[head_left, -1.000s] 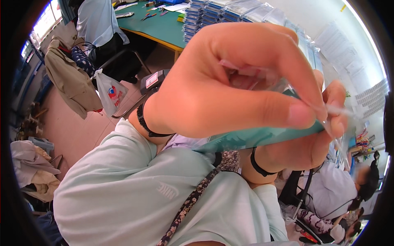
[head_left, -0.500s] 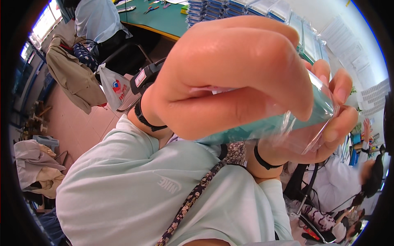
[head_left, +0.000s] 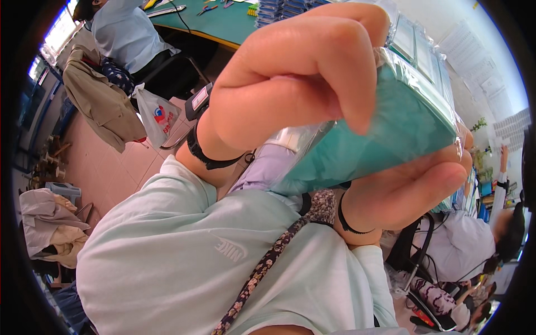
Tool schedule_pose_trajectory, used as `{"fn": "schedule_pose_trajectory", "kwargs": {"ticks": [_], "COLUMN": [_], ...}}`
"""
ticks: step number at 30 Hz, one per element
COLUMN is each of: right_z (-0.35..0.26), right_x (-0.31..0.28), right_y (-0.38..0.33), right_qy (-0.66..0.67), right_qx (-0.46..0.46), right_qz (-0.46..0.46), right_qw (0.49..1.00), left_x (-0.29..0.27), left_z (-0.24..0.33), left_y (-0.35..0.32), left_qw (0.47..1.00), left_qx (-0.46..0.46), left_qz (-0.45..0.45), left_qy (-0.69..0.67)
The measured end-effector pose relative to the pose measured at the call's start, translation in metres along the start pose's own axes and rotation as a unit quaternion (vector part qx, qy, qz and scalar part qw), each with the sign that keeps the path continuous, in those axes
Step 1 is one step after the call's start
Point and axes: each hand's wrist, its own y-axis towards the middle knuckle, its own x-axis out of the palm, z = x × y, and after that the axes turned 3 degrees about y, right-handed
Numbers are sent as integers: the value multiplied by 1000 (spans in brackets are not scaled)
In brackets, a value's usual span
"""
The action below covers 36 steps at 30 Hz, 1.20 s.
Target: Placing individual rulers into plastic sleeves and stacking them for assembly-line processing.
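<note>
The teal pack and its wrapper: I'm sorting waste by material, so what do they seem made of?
The wrapper looks like thin clear plastic film: glossy, crinkled, with bright glints. The teal pack inside looks matte and flat, perhaps paper or card, though the film leaves that open. Left hand and right hand grip it.

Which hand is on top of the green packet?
The left hand, its fingers curled over the green packet; the right hand supports it from beneath.

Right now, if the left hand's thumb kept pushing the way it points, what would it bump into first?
The left hand has its thumb pointing down onto the teal packet in clear wrap. It already seems to touch it, with the right hand underneath. Depth is hard to judge this close.
</note>
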Motion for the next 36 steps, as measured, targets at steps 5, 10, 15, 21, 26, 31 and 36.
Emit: {"fn": "schedule_pose_trajectory", "kwargs": {"ticks": [5,10,15,21,26,31,36], "right_z": [11,17,20,20,16,12,14], "right_x": [8,13,19,18,17,19,19], "right_y": [3,4,6,7,6,4,4], "right_qy": [43,54,136,177,190,170,142], "right_qx": [3,4,-14,27,74,88,69], "right_qz": [61,72,92,100,115,130,118], "right_qw": [997,996,986,979,972,973,980], "left_x": [-4,-18,-25,-42,-44,-43,-28], "left_z": [-7,-11,-17,-9,-5,5,-3], "left_y": [0,1,-5,13,14,20,4], "left_qw": [999,999,999,965,943,908,939], "left_qx": [27,39,50,108,115,128,143], "left_qz": [-6,-15,-6,-159,-175,-214,-82], "left_qy": [-32,-11,7,179,258,337,302]}}
